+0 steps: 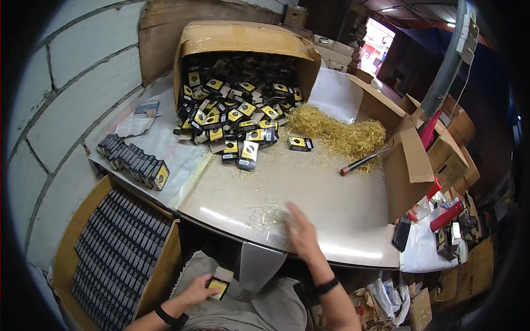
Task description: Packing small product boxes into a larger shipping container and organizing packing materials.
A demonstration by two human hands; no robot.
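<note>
Left hand [200, 289], low over the grey-clothed lap [268, 309], clamped a small black-and-yellow cardboard box [221, 286], pale flap [223, 273] seemingly left free for access; blurred right hand [301, 234], grip impossible to tell, was beside thin gold-coloured slivers [264, 218], perhaps spread for easy picking.

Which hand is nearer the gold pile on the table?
Right. The right hand is over the table, short of the gold pile; the left hand is farther back, over the lap.

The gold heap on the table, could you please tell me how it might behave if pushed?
The gold heap would probably spread apart: it looks made of thin, loose pieces. Scattered pieces would likely slide easily, since the table looks shiny.
</note>
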